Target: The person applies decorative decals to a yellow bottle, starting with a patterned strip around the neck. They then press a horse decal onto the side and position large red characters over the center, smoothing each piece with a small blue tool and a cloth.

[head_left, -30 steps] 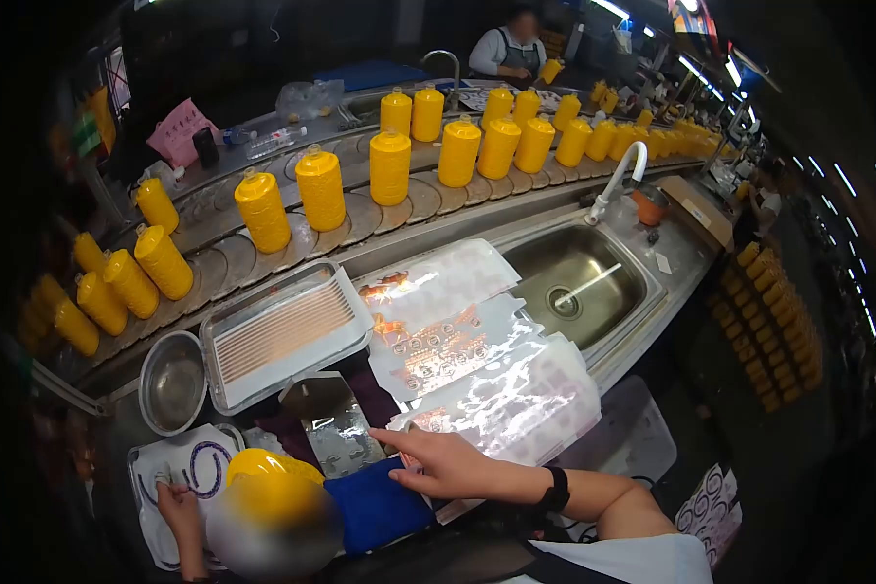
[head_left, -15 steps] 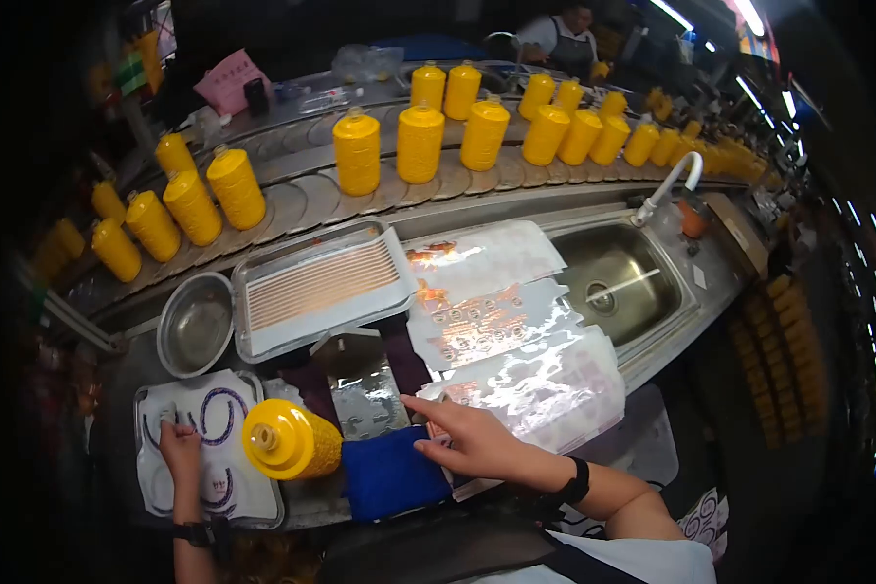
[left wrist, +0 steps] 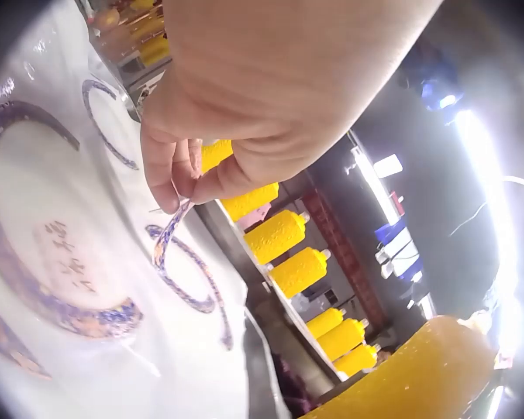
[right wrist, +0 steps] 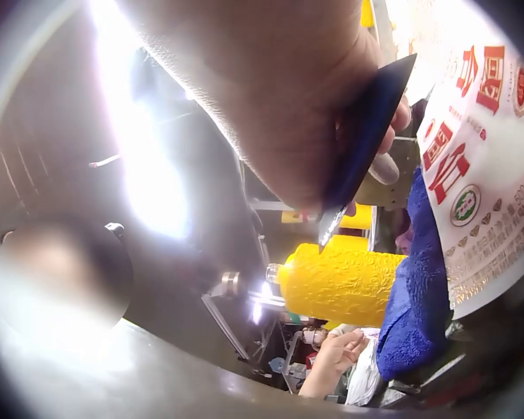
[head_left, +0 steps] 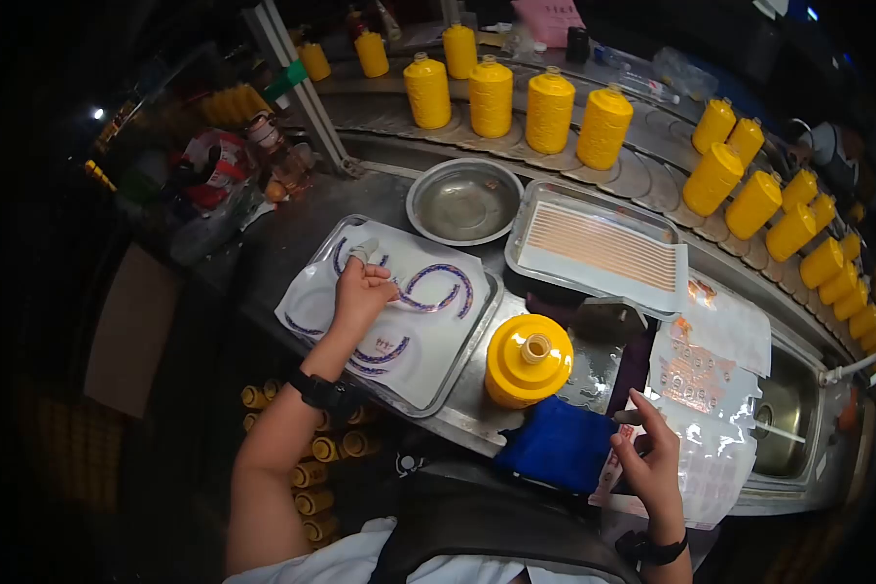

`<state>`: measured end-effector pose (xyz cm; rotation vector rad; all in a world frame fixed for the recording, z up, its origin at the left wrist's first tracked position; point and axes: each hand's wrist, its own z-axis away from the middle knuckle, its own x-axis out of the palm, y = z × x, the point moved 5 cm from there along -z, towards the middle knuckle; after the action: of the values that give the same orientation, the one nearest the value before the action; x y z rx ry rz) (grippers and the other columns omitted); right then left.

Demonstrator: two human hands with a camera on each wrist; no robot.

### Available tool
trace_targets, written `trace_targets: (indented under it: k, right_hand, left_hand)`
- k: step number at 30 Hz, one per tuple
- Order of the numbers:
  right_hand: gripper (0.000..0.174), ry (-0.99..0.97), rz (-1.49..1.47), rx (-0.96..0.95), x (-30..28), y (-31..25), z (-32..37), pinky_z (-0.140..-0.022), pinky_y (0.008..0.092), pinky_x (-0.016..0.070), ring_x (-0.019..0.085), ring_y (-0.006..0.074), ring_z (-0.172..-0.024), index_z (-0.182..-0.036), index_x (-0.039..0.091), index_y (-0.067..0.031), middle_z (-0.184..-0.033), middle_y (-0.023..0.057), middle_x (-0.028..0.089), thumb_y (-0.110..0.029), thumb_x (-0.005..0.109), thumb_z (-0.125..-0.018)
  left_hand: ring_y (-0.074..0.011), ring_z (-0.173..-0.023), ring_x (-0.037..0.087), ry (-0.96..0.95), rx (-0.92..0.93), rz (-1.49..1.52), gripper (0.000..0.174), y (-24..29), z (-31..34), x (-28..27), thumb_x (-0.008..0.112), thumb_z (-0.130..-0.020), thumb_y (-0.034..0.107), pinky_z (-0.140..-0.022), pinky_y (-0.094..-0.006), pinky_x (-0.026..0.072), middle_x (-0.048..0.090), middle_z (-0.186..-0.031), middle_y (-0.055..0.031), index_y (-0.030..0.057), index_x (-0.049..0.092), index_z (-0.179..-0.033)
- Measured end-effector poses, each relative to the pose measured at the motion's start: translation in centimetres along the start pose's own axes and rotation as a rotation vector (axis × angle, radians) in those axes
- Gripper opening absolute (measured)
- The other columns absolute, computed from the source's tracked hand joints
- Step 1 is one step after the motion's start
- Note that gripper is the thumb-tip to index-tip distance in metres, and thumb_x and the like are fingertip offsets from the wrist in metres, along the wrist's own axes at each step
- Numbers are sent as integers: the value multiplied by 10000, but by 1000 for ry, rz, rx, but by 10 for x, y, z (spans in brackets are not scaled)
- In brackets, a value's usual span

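My left hand (head_left: 360,297) is over a tray (head_left: 445,401) lined with white sheet that carries curved purple patterned decals (head_left: 436,288). In the left wrist view its thumb and fingertips pinch the end of a decal strip (left wrist: 162,249). A pale cover (head_left: 365,250) sits on one finger. My right hand (head_left: 652,457) is above the printed sheets, right of a blue cloth (head_left: 555,443); the right wrist view shows it holding a dark flat blade-like piece (right wrist: 367,131) against the palm. A yellow embossed bottle (head_left: 528,362) stands uncapped between the hands.
A metal bowl (head_left: 465,201) and a tray with a striped sheet (head_left: 599,248) stand behind. Printed sheets (head_left: 701,375) lie to the right, before a sink (head_left: 784,414). Several yellow bottles (head_left: 550,112) line the conveyor (head_left: 642,175). A metal post (head_left: 302,88) rises at the back left.
The head view has swung left, so the tray of decals now lies nearer the middle. My left hand has moved across the tray to the S-shaped decals. The yellow bottle stays beside the cloth.
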<state>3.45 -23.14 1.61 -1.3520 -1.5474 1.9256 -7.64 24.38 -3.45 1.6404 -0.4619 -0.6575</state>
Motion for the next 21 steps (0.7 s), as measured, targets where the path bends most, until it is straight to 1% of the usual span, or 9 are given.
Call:
trace_targets:
  k: [2,5,10,11,13,15,16,19,21]
  right_hand:
    - [551,-20,-50,46,0,-3,-3,-558,212,471,601,53,-624,-1356,555,-14,-982,80,675,-57,710,-829]
    - [514,-12,-236,73,3,-14,-9,-556,204,469,591,53,-615,-1340,564,-7,-962,61,672,-45,693,-844]
    - [278,-210,-323,-9,15,-59,-23,-647,207,469,614,66,-748,-1131,695,5,-944,73,708,-56,677,-860]
    - [258,-315,-310,-7,20,-73,-25,-640,221,451,589,58,-737,-1110,710,-9,-946,64,710,-83,686,-864]
    - [340,-412,-255,-304,39,-97,-32,-618,221,422,542,48,-707,-1199,685,-27,-925,46,698,-102,695,-868]
    - [438,-525,-209,-239,50,-116,-33,-634,217,423,530,44,-719,-1308,617,-48,-941,34,683,-116,693,-882]
    - [490,-579,-185,-209,56,-123,-32,-642,215,424,524,42,-725,-1363,583,-58,-949,27,676,-123,692,-890]
    - [611,-565,-487,7,67,-115,-27,-667,202,423,512,36,-752,-1478,448,-72,-1005,12,653,-147,678,-917]
    - [632,-408,-701,-2,69,-97,-24,-636,192,430,511,21,-709,-1502,396,-54,-1080,16,649,-138,654,-932]
  left_hand:
    - [-156,-795,643,-5,-15,128,676,36,17,3,659,-780,-94,-695,-289,590,563,-1024,-106,-9,400,-1399]
    - [-147,-820,644,-21,15,212,702,86,36,3,638,-800,-120,-725,-277,595,544,-1041,-101,8,365,-1434]
    - [-145,-880,643,-110,8,408,667,166,68,26,638,-824,-114,-758,-275,590,560,-1091,-106,20,381,-1425]
    - [-149,-896,645,-168,-14,460,657,180,76,39,637,-827,-113,-772,-277,588,563,-1108,-107,20,385,-1420]
    - [-156,-928,649,-293,-48,567,639,205,88,67,634,-833,-112,-800,-282,585,569,-1141,-110,20,394,-1410]
    - [-174,-984,637,-401,-113,677,549,222,103,96,658,-819,-104,-823,-312,577,548,-1149,-120,-5,427,-1307]
    - [-180,-1004,635,-438,-134,722,550,228,110,106,655,-821,-105,-830,-314,577,541,-1167,-123,-5,425,-1311]
    - [-199,-1064,624,-508,-167,812,557,230,129,124,645,-830,-107,-850,-320,576,523,-1212,-131,-3,418,-1327]
    - [-213,-1105,613,-498,-166,827,566,224,135,128,638,-838,-109,-862,-325,575,512,-1229,-135,1,409,-1344]
